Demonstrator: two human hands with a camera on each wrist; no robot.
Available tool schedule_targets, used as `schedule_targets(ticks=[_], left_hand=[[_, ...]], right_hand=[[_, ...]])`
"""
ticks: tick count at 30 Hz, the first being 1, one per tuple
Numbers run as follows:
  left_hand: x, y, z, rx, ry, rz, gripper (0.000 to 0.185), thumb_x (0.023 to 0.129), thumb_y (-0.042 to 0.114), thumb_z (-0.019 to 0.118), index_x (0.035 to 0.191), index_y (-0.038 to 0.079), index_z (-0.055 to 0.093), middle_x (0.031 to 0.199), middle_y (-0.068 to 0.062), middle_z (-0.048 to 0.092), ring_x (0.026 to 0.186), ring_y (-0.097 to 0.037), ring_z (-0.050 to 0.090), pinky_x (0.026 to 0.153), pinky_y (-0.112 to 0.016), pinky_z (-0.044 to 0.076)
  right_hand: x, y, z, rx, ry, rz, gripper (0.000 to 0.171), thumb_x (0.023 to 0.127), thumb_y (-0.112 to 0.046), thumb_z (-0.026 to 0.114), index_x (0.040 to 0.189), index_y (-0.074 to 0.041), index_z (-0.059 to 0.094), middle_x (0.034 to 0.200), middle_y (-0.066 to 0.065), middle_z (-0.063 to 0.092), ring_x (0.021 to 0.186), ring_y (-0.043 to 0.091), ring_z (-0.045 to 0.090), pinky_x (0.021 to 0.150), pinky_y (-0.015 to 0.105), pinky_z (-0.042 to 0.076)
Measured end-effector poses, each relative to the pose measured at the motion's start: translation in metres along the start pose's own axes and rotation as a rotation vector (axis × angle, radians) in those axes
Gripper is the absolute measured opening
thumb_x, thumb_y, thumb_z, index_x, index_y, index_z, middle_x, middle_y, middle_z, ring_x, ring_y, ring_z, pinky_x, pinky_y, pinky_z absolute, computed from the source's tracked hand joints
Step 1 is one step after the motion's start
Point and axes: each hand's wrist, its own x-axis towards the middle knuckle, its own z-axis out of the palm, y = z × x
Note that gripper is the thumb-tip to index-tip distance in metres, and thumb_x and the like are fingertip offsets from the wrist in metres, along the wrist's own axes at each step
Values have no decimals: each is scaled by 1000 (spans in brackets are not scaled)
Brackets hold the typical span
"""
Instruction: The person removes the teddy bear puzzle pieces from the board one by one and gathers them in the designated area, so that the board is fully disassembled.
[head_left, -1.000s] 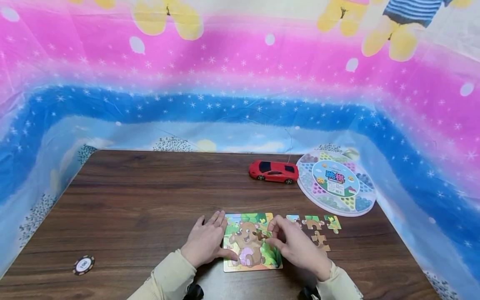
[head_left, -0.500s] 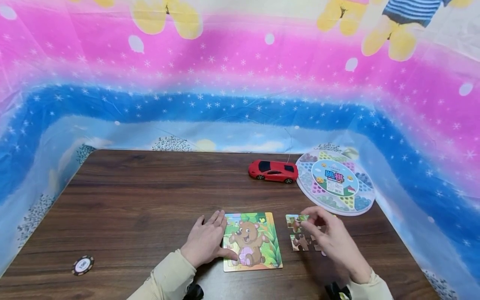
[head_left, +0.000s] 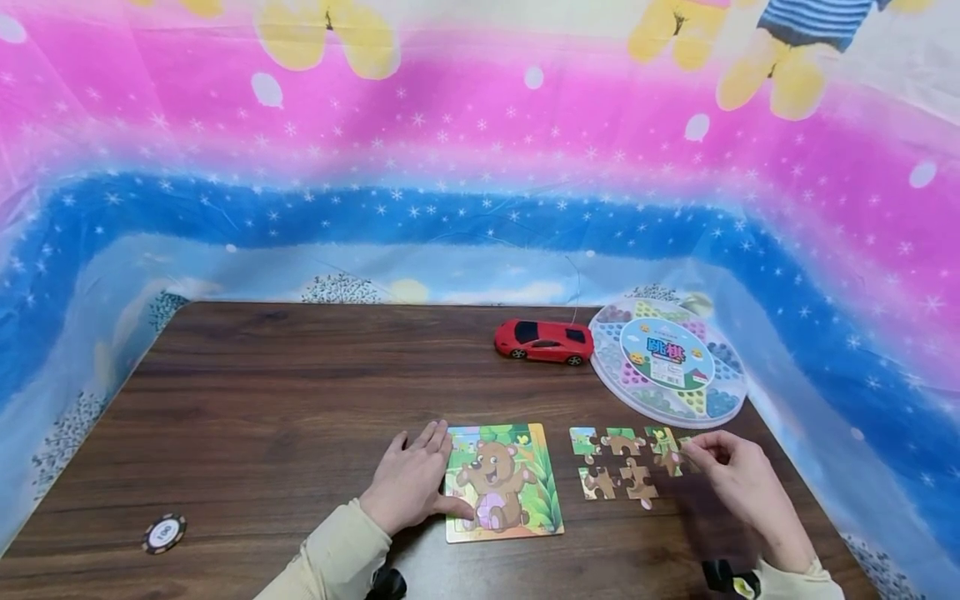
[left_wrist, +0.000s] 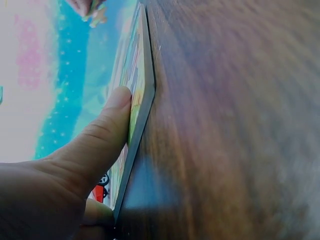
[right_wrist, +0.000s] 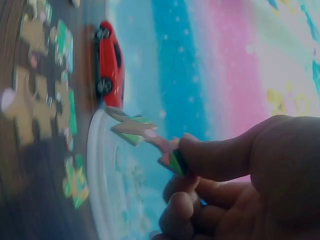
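Observation:
In the head view, a square puzzle board (head_left: 542,492) with a bear picture lies near the front of the table. My left hand (head_left: 408,479) rests at its left side, fingers stretched forward along the edge and thumb (left_wrist: 119,100) laid over the board. To the right, my right hand (head_left: 750,487) pinches a jigsaw piece (right_wrist: 132,127) between thumb and fingers, raised above the table. Brown, pink and green show on that piece. It overlaps a yellow-green jigsaw piece (right_wrist: 75,184) in the head view. Several other loose pieces (head_left: 637,482) lie between the board and the right hand.
Behind the pieces stand a red toy car (head_left: 543,342) with a thin antenna and a round, clear-lidded Chinese checkers box (head_left: 667,354). A black-and-white poker chip (head_left: 164,533) lies at the front left. A printed curtain (head_left: 360,208) hangs around the table's back and sides.
My right hand has moved from the board's right edge across the loose pieces to their right side, carrying a jigsaw piece. The left hand has stayed in place on the board.

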Motion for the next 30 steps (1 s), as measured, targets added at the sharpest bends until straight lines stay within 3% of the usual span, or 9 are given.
schedule_targets(ticks=[4, 9, 19, 30], left_hand=[[0, 0, -1, 1, 10, -3, 108, 64, 78, 57, 137, -2, 47, 146, -20, 35, 135, -30, 32, 101, -58, 29], [-1, 0, -1, -1, 8, -3, 108, 65, 77, 57, 136, -3, 47, 146, -20, 35, 135, -30, 32, 101, -58, 29], [-1, 0, -1, -11, -3, -1, 108, 64, 77, 57, 136, -3, 47, 146, -19, 35, 136, -30, 32, 101, -59, 29], [-1, 0, 0, -6, 7, 2, 108, 64, 77, 57, 136, -3, 48, 146, -20, 35, 135, -30, 32, 101, -59, 29]], right_hand=[[3, 18, 0, 22, -111, 84, 40, 95, -38, 54, 103, 0, 64, 85, 5, 62, 67, 18, 48, 56, 30, 38], [8, 37, 9, 48, -189, 142, 33, 96, -31, 55, 100, 0, 65, 91, 6, 64, 70, 18, 50, 58, 31, 38], [12, 44, 23, -77, -136, 249, 34, 92, -34, 59, 95, 0, 63, 82, 7, 61, 67, 21, 50, 58, 34, 39], [13, 43, 29, -107, -149, 235, 34, 93, -30, 58, 99, 3, 64, 88, 9, 63, 64, 20, 50, 55, 33, 40]])
